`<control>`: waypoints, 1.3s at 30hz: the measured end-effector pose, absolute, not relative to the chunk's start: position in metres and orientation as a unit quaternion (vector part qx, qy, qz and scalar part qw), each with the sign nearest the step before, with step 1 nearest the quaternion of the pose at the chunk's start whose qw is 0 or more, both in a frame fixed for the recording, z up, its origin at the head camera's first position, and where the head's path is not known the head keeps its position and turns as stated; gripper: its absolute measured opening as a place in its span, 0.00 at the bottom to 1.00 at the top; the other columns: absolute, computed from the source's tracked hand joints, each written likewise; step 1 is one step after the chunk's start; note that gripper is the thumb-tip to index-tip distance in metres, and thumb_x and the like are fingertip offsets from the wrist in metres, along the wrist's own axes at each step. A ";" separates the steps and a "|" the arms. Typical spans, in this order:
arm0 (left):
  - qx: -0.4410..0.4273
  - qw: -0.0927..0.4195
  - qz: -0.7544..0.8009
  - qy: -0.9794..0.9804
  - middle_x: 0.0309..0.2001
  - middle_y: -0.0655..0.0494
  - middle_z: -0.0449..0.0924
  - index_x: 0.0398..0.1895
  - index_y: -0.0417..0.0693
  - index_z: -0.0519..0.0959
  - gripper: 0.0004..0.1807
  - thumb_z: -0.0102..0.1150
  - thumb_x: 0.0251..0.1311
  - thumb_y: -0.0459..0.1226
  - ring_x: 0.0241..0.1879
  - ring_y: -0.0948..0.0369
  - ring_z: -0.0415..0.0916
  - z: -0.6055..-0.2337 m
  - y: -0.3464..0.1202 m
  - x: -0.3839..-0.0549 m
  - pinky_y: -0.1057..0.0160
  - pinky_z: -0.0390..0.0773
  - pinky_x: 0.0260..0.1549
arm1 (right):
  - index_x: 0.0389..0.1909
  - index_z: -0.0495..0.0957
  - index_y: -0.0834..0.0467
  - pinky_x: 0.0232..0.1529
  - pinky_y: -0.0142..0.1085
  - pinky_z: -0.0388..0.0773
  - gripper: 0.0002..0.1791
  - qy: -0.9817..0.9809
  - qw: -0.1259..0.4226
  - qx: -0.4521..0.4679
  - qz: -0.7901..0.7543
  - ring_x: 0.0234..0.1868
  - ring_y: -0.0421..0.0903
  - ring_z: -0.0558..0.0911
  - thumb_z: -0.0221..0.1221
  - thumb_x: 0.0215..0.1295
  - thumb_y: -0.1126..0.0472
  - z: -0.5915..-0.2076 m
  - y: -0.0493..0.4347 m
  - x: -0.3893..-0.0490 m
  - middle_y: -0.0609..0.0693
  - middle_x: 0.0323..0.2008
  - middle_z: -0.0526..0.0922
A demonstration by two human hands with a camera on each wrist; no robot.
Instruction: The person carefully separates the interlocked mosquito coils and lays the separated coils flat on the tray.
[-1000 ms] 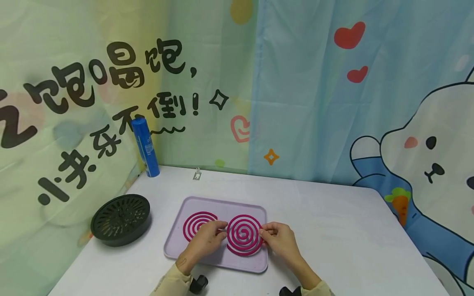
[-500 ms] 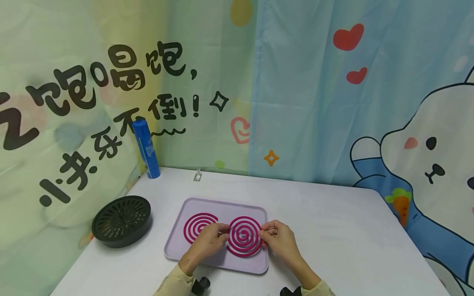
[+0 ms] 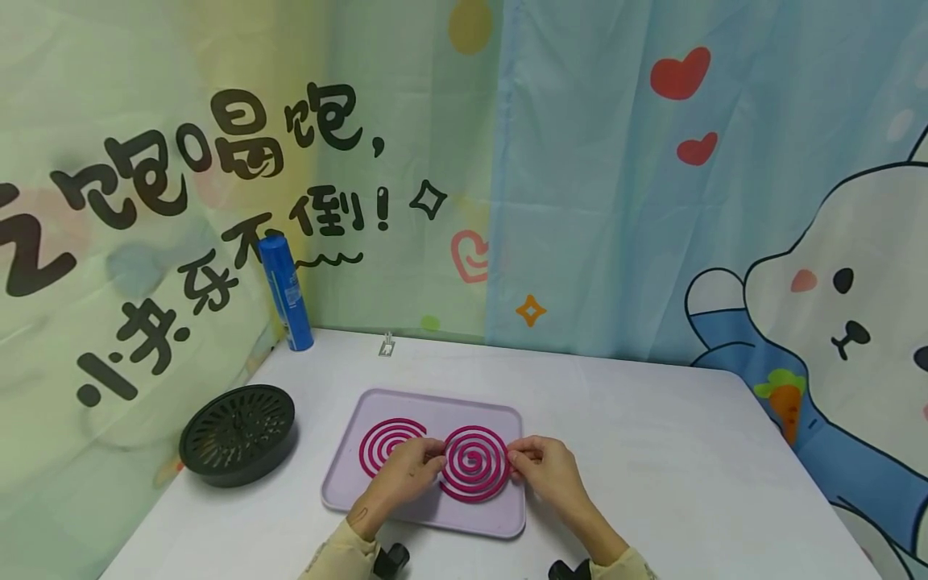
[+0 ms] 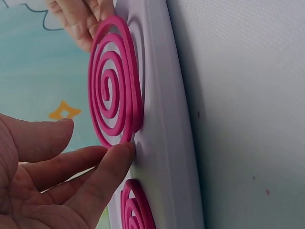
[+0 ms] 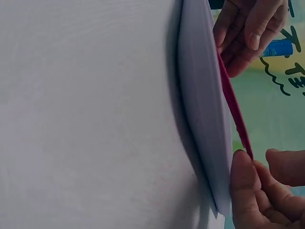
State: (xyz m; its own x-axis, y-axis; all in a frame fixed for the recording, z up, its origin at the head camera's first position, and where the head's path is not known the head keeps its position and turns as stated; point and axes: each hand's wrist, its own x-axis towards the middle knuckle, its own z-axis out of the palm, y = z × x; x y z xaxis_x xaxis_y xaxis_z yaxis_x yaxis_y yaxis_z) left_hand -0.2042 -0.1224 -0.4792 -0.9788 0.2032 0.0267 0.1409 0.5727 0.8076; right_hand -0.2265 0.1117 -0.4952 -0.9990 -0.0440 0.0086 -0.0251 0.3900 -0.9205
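A pink mosquito coil (image 3: pixel 471 461) is raised at a slight tilt over the lavender tray (image 3: pixel 486 519); its shadow falls on the tray in the left wrist view. My left hand (image 3: pixel 406 475) holds the coil's left edge at the fingertips, with the thumb standing apart in the left wrist view. On the opposite edge, my right hand (image 3: pixel 548 470) pinches the rim between fingertips, and the coil appears edge-on in the right wrist view. A second pink mosquito coil (image 3: pixel 394 445) lies flat on the tray's left half, partly hidden by my left hand.
Left of the tray stands a round black slotted dish (image 3: pixel 235 435). A blue can (image 3: pixel 286 294) is upright at the table's back left corner. A small metal clip (image 3: pixel 387 345) sits at the back edge of the white table (image 3: pixel 638 451). Printed curtains hang behind.
The raised coil has shifted slightly left between my hands, and my right hand has edged left with it. The second coil and the tray stay put.
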 end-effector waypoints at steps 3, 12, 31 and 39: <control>0.098 0.031 0.453 0.886 0.46 0.42 0.86 0.53 0.29 0.81 0.16 0.58 0.68 0.32 0.44 0.53 0.84 -0.479 -0.124 -0.204 0.55 0.85 0.42 | 0.41 0.85 0.68 0.33 0.34 0.86 0.06 0.838 0.022 -0.031 -0.545 0.31 0.45 0.86 0.62 0.67 0.69 -0.492 0.112 -0.224 0.54 0.32 0.87; 0.094 0.029 0.450 0.887 0.46 0.42 0.86 0.54 0.29 0.80 0.17 0.58 0.68 0.33 0.44 0.53 0.84 -0.477 -0.125 -0.203 0.55 0.84 0.42 | 0.49 0.83 0.68 0.40 0.35 0.85 0.14 0.866 0.061 -0.079 -0.491 0.40 0.44 0.86 0.61 0.70 0.62 -0.482 0.113 -0.219 0.54 0.41 0.88; 0.088 0.023 0.441 0.893 0.46 0.42 0.86 0.53 0.29 0.81 0.16 0.59 0.68 0.34 0.44 0.53 0.83 -0.479 -0.125 -0.205 0.54 0.84 0.42 | 0.70 0.66 0.68 0.58 0.56 0.80 0.32 0.864 0.126 -0.148 -0.465 0.59 0.63 0.81 0.61 0.71 0.57 -0.469 0.112 -0.209 0.68 0.58 0.80; 0.091 0.021 0.438 0.894 0.46 0.42 0.86 0.53 0.30 0.81 0.17 0.58 0.68 0.34 0.43 0.53 0.83 -0.480 -0.126 -0.206 0.54 0.83 0.42 | 0.68 0.68 0.69 0.54 0.54 0.83 0.32 0.862 0.113 -0.150 -0.470 0.58 0.65 0.82 0.63 0.69 0.57 -0.468 0.114 -0.209 0.69 0.58 0.80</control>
